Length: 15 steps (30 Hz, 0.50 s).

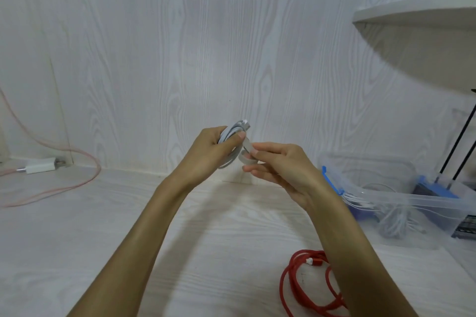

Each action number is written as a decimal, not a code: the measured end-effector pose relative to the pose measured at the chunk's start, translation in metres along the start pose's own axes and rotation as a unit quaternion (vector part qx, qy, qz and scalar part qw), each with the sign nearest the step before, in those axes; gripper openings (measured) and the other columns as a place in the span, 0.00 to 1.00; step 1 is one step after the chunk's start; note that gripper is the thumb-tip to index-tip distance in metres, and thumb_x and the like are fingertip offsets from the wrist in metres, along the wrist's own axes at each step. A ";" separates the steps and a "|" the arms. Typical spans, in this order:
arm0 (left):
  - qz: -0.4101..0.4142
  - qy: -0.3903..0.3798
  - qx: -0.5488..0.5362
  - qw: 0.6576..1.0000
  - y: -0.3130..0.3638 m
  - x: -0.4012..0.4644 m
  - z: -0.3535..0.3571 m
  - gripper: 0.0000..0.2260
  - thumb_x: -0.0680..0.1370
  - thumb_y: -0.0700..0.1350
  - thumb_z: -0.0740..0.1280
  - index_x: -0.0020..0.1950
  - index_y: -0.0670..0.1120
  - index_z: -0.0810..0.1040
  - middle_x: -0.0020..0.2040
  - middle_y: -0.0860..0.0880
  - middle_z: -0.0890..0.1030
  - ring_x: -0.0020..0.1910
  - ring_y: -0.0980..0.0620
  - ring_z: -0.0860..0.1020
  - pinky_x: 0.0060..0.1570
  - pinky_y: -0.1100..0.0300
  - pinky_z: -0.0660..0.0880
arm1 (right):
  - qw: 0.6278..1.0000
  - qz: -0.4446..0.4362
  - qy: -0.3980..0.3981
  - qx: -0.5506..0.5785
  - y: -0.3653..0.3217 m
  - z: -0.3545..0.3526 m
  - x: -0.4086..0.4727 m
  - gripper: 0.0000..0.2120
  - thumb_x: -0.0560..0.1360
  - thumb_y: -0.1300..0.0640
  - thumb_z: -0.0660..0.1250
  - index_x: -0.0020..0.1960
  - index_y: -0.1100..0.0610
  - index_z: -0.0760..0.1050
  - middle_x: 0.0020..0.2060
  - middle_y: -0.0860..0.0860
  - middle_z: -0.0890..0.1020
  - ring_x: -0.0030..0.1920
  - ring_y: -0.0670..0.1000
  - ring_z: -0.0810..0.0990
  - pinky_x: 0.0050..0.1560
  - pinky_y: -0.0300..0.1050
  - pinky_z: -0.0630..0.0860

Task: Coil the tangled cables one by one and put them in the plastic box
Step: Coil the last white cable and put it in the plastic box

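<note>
A smooth white cable (233, 141), wound into a flat bundle of several loops, is held up above the pale wood-grain tabletop (128, 226), in front of the matching grained wall; the left hand (211, 148) grips the bundle, fingers curled round its loops and the thumb pressed across them; the right hand (278, 165) pinches the cable's loose end between thumb and forefinger, bent into a small loop just beside the bundle; low on the right, a thick red cable (304, 288) lies in loose rounded coils on the table, partly behind the right forearm; farther right stands a clear plastic box (401, 199) with blue clips, white cables heaped inside it; at far left a white charger plug (41, 165) lies by the wall with a thin pink cord (77, 183) curving round it
</note>
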<state>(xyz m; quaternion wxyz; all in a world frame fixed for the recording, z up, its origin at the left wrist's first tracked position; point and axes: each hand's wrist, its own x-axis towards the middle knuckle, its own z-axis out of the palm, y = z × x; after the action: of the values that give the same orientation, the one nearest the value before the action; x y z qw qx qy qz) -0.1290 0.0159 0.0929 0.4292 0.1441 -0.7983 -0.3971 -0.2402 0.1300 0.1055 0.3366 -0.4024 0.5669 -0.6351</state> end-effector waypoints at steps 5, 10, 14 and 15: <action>-0.024 0.025 0.047 0.998 -0.007 -0.001 0.011 0.18 0.81 0.56 0.55 0.34 0.50 0.61 0.22 0.54 0.68 0.23 0.57 0.64 0.26 0.71 0.62 | 0.996 -0.038 0.082 0.000 0.011 0.012 0.005 0.04 0.69 0.57 0.74 0.38 0.57 0.82 0.29 0.49 0.84 0.26 0.45 0.81 0.29 0.32 0.75; -0.018 0.094 0.002 0.995 -0.009 0.000 0.010 0.27 0.83 0.56 0.50 0.35 0.44 0.79 0.21 0.57 0.71 0.22 0.62 0.68 0.26 0.73 0.63 | 0.990 0.004 0.128 0.064 0.022 0.028 0.005 0.07 0.67 0.57 0.76 0.39 0.61 0.82 0.24 0.49 0.80 0.23 0.44 0.77 0.28 0.33 0.75; -0.032 0.091 -0.041 0.994 -0.009 0.000 0.008 0.24 0.82 0.57 0.50 0.28 0.48 0.63 0.24 0.54 0.63 0.23 0.60 0.61 0.24 0.72 0.59 | 0.981 0.042 0.137 0.133 0.028 0.035 0.004 0.06 0.68 0.60 0.75 0.39 0.63 0.80 0.22 0.49 0.78 0.22 0.44 0.75 0.29 0.33 0.76; -0.034 0.088 -0.041 0.995 -0.009 0.001 0.008 0.23 0.82 0.58 0.50 0.30 0.48 0.62 0.25 0.53 0.63 0.23 0.59 0.61 0.24 0.72 0.59 | 0.978 0.045 0.145 0.140 0.029 0.036 0.004 0.06 0.68 0.60 0.75 0.39 0.63 0.80 0.22 0.50 0.78 0.22 0.44 0.75 0.28 0.33 0.76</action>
<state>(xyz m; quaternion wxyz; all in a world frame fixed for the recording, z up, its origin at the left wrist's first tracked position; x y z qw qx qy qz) -0.1372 0.0140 0.0841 0.4898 0.1880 -0.7348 -0.4299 -0.2111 0.1065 0.0786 0.3316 -0.2291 0.5330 -0.7440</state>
